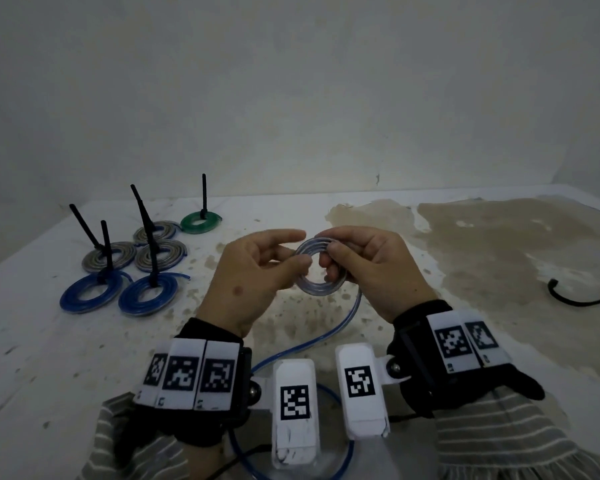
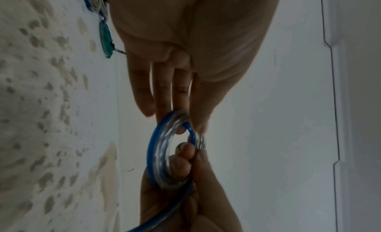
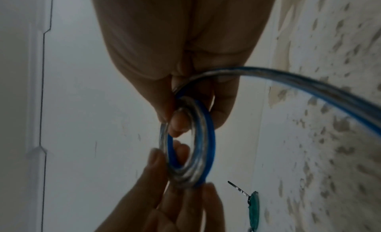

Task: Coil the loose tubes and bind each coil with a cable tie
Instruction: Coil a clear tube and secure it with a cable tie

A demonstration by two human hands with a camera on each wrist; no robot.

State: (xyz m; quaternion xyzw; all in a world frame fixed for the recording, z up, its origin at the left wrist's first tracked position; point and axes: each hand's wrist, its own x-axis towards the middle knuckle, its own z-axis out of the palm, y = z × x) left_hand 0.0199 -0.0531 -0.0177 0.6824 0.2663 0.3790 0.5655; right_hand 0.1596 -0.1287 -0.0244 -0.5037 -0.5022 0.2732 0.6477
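Observation:
Both hands hold a small flat coil of clear tube with a blue stripe (image 1: 321,271) above the middle of the table. My left hand (image 1: 293,252) pinches its left rim between thumb and fingers; in the left wrist view the left hand (image 2: 183,122) grips the coil (image 2: 158,154) at the top. My right hand (image 1: 329,252) pinches the right rim, with fingertips through the hole; the right wrist view shows the right hand (image 3: 175,120) on the coil (image 3: 206,146). The loose tail (image 1: 326,336) hangs from the coil toward my body and loops below my wrists.
Several bound coils lie at the table's left: a green coil (image 1: 200,221), grey coils (image 1: 109,261) and blue coils (image 1: 148,296), each with a black cable tie (image 1: 203,195) sticking up. A black cable (image 1: 575,299) lies at the right edge. The stained tabletop (image 1: 482,254) meets a pale wall.

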